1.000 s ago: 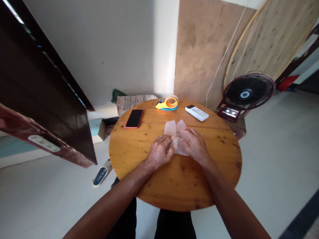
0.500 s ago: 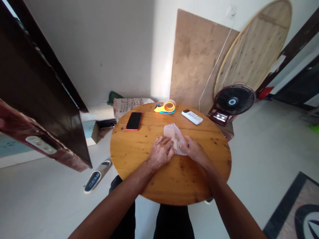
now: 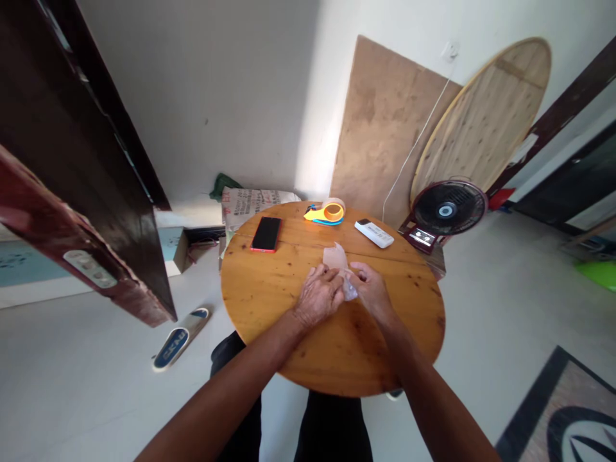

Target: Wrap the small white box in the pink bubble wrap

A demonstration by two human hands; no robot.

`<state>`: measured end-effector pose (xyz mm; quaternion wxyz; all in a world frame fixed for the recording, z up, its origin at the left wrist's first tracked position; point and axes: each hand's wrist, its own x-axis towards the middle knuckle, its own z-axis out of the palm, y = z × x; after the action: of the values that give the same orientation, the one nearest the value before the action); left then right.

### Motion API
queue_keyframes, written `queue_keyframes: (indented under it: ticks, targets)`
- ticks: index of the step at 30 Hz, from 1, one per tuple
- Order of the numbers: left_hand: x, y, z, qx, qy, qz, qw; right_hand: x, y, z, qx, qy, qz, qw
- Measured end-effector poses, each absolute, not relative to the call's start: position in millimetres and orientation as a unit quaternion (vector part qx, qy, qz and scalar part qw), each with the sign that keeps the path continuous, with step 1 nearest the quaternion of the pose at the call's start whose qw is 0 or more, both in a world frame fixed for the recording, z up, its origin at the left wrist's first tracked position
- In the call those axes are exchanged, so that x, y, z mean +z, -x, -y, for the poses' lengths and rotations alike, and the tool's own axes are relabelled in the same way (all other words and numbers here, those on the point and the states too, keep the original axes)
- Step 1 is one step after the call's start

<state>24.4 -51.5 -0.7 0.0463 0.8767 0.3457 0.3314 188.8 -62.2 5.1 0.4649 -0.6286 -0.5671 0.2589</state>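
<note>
A thin, translucent pinkish-white plastic bag (image 3: 335,257) lies on the round wooden table (image 3: 260,289), partly folded and crumpled at its near end. From the left, my left hand (image 3: 320,292) presses it down with bent fingers close together, covering part of it. On the other side, my right hand (image 3: 369,289) pinches the folded edge between thumb and fingers, close to the left fingertips. What the bag holds, if anything, I cannot make out.
Farther back on the table are a red-edged phone (image 3: 266,233), a yellow tape dispenser (image 3: 331,211) and a white remote control (image 3: 374,233). A fan (image 3: 446,210) stands beyond the right edge. A slipper (image 3: 180,340) lies on the floor at left, near a dark door (image 3: 81,147).
My right hand has brought the bag's right side inward, so the bag is narrower now. My left hand keeps pressing on it. The camera view has tilted a little.
</note>
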Motion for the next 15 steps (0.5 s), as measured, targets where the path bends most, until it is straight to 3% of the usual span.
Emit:
queue_keyframes:
  ticks: [6,15]
  targets:
    - [-0.4,-22.8,51.1,0.348,-0.872,-0.337,0.072,21.8,-177.7,64.5,0.278,0.648,0.560,0.435]
    - [-4.8,-25.8,48.3,0.416,-0.817,-0.358,0.175,41.5,-179.5,86.7,0.435,0.584,0.495,0.474]
